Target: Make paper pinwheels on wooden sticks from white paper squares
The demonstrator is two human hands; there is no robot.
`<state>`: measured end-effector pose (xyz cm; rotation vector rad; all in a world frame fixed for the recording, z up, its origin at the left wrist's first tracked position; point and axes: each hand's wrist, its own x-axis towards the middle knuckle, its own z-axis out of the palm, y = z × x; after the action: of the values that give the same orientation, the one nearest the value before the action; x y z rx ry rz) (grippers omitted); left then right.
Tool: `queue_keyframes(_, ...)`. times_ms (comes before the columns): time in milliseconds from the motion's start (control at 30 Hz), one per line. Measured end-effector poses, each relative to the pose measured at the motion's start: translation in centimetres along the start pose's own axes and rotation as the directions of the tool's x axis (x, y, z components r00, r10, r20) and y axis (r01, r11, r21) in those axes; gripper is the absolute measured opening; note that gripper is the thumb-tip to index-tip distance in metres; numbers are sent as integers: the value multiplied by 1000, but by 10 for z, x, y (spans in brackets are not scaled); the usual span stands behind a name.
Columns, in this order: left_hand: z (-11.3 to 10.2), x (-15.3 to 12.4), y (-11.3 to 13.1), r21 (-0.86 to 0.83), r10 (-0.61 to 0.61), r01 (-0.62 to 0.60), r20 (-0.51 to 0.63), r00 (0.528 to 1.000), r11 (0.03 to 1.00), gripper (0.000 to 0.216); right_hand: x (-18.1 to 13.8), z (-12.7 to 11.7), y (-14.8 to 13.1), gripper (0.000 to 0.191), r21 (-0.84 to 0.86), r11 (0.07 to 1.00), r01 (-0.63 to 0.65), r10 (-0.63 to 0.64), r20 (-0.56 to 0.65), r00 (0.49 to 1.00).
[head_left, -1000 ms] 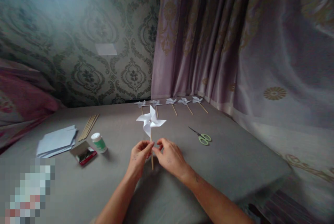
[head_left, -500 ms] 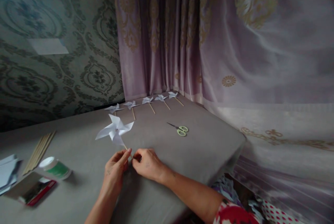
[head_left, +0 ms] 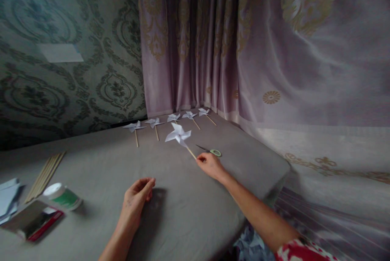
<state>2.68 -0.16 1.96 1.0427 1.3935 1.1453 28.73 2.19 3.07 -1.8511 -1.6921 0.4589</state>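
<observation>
My right hand pinches the lower end of the wooden stick of a white paper pinwheel. The pinwheel is held out over the table, its head pointing up and to the left. Partly hidden behind this hand are scissors with light green handles. My left hand is at the front of the table, apart from the pinwheel, thumb and fingers drawn together with nothing seen in them. Along the table's far side lies a row of several finished pinwheels, one partly covered by the held one.
On the left are a bundle of wooden sticks, a white tub with a green label, a red-edged flat pack and stacked paper. Curtains hang behind the grey-covered table; its right edge drops off.
My left hand has let go of the pinwheel's stick and stays near its place. My right hand has carried the pinwheel forward and right, towards the row and the scissors.
</observation>
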Motion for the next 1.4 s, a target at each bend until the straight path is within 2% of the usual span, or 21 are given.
queue_keyframes(133,-6,4,0,162,136,-121,-86,987,979,52,21,-39,54,18,-97,986,-137,128,-92,987)
queue_keyframes(233,-11,9,-4,249,172,-143,-98,980,958,51,30,-65,85,18,-169,956,-240,211,-176,962)
queue_keyframes(400,-12,13,-9,346,188,-158,-56,981,925,45,43,-86,110,25,-253,910,-328,277,-216,936)
queue_keyframes(567,-9,9,-6,427,212,-179,-30,977,886,40,68,-78,109,26,-315,863,-396,346,-202,916)
queue_keyframes(833,-9,9,-10,432,239,-208,-19,971,878,38,100,-56,87,30,-362,836,-412,376,-169,911)
queue_keyframes(1400,-12,13,-17,444,253,-236,22,967,864,37,104,-44,82,31,-391,820,-418,376,-184,908)
